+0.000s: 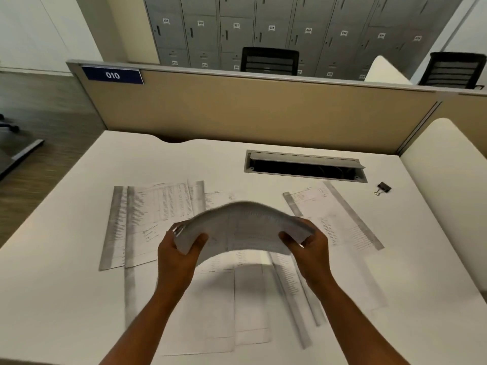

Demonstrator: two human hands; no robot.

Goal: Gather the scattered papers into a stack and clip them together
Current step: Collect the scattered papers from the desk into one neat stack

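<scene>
Both hands hold a bowed sheaf of paper above a white desk.

The left hand and right hand each curl fingers and thumb round an end of the paper stack, which arches upward in a soft, blurred hump. Flat printed sheets, grey-banded along their edges, lie scattered on the smooth matte desk. A small black binder clip sits well apart, near the rectangular metal cable hatch.

An open-plan office: a white counter backed by a tan partition with a blue "010" sign upper left, numbered grey lockers and black mesh chairs along the top.
</scene>
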